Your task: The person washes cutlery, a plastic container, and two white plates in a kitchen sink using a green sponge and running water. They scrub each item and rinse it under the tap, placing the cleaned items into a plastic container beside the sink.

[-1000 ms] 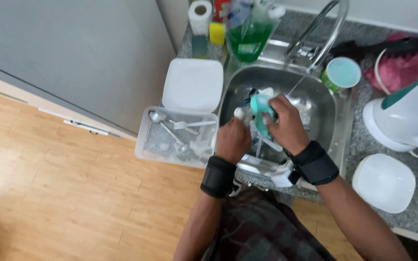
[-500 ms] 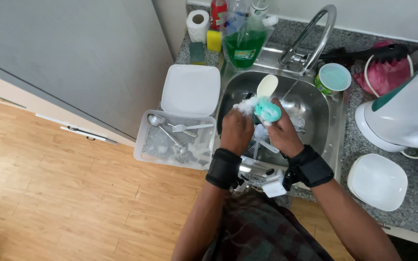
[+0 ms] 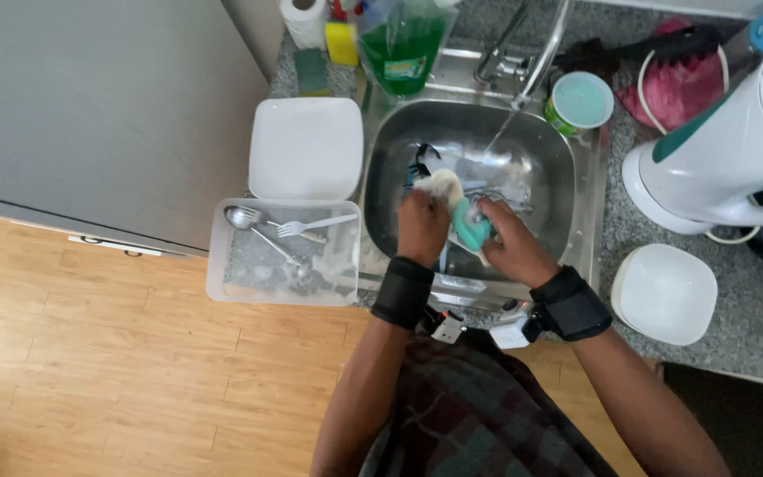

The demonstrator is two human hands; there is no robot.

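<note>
Both hands work over the steel sink [image 3: 381,168], which is set into a speckled stone worktop [image 3: 615,238]. The left hand [image 3: 423,225] has its fingers curled shut around a pale, soapy sponge [image 3: 440,185], held just above the sink floor. The right hand [image 3: 507,243] has its fingers closed on a teal cup [image 3: 470,225], gripped at the side and tilted toward the sponge. Sponge and cup lie just beside each other; whether they touch cannot be told. Each wrist carries a black band.

A thin stream of water [image 3: 498,137] runs from the tap [image 3: 545,44] into the sink behind the hands. More dishes lie on the sink floor, too blurred to identify.

Left of the sink:
- a square white plate [image 3: 305,146] lies flat on the worktop;
- a clear plastic tray [image 3: 222,265] in front of it holds a spoon [image 3: 242,216] and a fork [image 3: 315,226].

Behind the sink stand a bottle of green liquid [image 3: 404,49] and a yellow sponge [image 3: 341,42].

Right of the sink:
- a round tub with a teal lid [image 3: 580,100] stands near the tap;
- a white kettle [image 3: 726,150] stands further right;
- a white bowl [image 3: 664,293] sits in front of the kettle.
</note>
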